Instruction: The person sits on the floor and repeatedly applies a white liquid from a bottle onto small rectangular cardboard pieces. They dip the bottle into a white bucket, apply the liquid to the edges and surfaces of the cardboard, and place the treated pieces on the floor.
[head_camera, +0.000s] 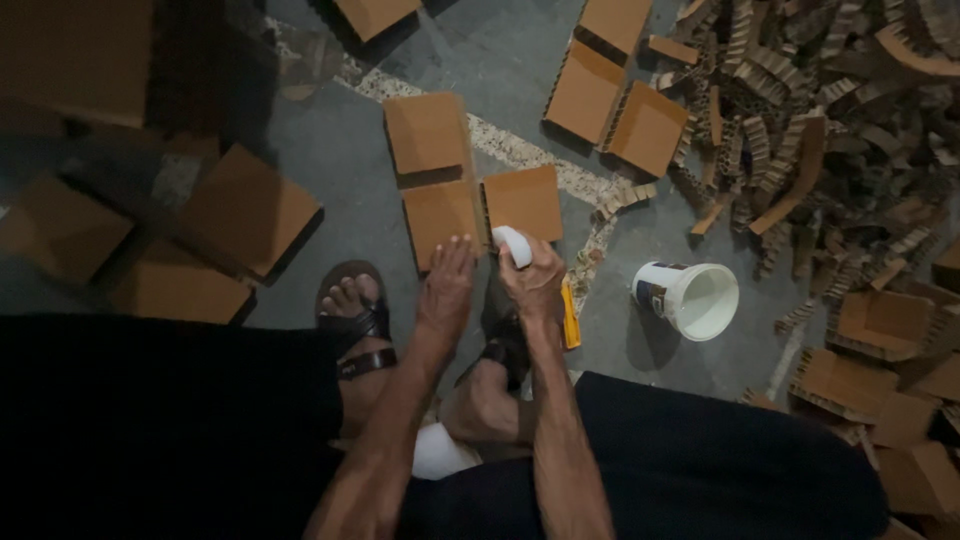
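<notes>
The left hand (447, 280) lies flat, fingers spread, pressing a square brown cardboard piece (440, 218) on the grey concrete floor (340, 160). Touching it on the right is a second cardboard square (524, 201) of matching matte surface. The right hand (535, 280) has its fingers curled tightly around a smooth white rounded object (513, 245). A white plastic bucket (690, 297) stands nearby, beside a heap of ridged corrugated cardboard strips (800, 120).
</notes>
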